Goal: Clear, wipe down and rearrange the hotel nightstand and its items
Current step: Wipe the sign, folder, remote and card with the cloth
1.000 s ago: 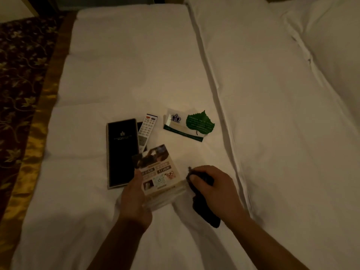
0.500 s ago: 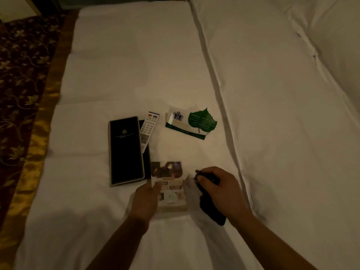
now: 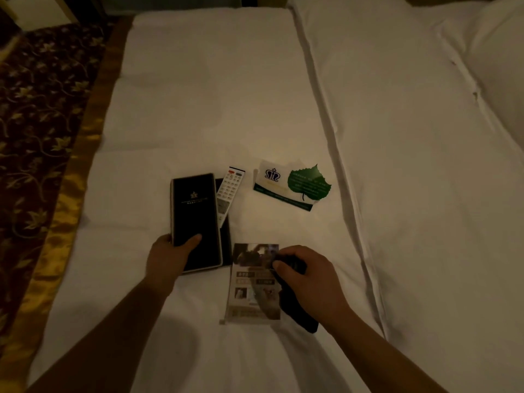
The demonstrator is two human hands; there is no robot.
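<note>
While the right hand (image 3: 309, 282) squeezes a dark crumpled cloth (image 3: 297, 310) over the clear plastic photo card stand (image 3: 249, 285) on the white bed (image 3: 198, 95), the left hand (image 3: 167, 256) pinches the flat black leather folder (image 3: 195, 219). Farther off lie a white remote (image 3: 229, 191) and a green leaf card (image 3: 307, 182).

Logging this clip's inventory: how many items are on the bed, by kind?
Black folder: 1
Remote control: 1
Printed cards: 3 (photo card, crest card, leaf card)
Dark cloth: 1
Total: 6
</note>
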